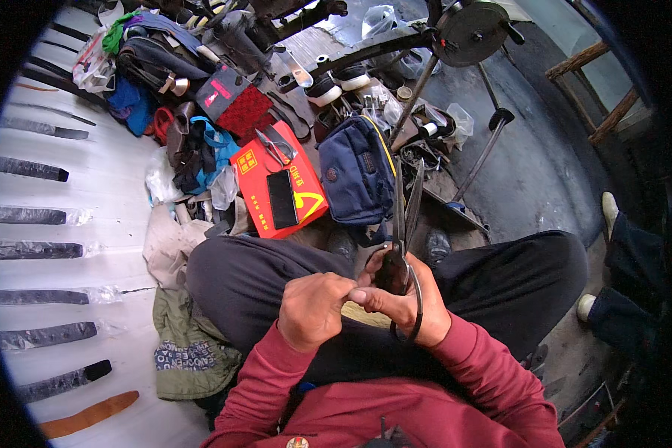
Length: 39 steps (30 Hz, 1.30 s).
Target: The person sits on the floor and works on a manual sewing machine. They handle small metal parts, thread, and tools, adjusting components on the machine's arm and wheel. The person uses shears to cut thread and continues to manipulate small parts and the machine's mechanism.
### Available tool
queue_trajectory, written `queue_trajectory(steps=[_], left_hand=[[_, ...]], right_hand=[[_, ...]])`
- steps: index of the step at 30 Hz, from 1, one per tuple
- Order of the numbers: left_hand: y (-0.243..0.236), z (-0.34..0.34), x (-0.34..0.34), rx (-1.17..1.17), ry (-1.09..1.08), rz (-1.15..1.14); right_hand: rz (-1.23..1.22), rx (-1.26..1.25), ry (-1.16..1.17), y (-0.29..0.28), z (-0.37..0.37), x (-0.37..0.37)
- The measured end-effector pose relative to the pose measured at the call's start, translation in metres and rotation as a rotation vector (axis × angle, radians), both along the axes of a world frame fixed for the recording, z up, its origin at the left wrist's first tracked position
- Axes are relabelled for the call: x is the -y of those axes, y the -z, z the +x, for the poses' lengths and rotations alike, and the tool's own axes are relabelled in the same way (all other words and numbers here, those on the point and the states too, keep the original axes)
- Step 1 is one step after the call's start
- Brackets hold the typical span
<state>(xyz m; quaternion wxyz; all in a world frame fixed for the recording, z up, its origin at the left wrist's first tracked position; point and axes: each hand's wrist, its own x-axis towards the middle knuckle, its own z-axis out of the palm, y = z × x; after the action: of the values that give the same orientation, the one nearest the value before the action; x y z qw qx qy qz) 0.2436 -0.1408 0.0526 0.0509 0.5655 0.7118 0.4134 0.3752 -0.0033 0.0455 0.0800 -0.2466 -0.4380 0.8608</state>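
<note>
A large pair of dark metal scissors point(399, 224) points away from me, its long blades slightly apart. My right hand point(422, 306) is wrapped round its handles, with one black loop showing past the fingers. Curled closed, my left hand point(311, 310) meets the right thumb tip. Whatever the left fingers pinch there, if anything, is too small or hidden to name. Between the right fingers shows a dark patch that I cannot tell from the handle. Under the hands a yellowish piece point(367, 313) lies across my lap.
Beyond my knees are a navy bag point(356, 172) and a red box point(261, 160) bearing a black phone point(281, 198) and small pliers-like tool point(276, 147). A hand-wheel machine point(470, 33) stands far right. Wrapped strips point(33, 250) line the left; another person's feet point(610, 213) show right.
</note>
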Motion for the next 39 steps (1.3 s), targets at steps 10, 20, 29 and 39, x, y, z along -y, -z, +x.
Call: queue_trajectory(steps=[10,20,29,39], left_hand=[[0.012,0.004,0.005,0.112,0.057,0.066],[0.017,0.006,0.005,0.132,0.065,0.111],[0.022,0.006,0.006,0.061,0.094,0.101],[0.027,0.01,0.009,0.139,0.059,0.114]], right_hand=[[-0.048,-0.06,0.037,0.019,0.018,0.006],[-0.089,-0.145,0.013,0.029,0.023,0.005],[-0.038,-0.116,0.038,0.027,0.023,0.004],[0.17,-0.134,0.044,0.024,0.023,0.006]])
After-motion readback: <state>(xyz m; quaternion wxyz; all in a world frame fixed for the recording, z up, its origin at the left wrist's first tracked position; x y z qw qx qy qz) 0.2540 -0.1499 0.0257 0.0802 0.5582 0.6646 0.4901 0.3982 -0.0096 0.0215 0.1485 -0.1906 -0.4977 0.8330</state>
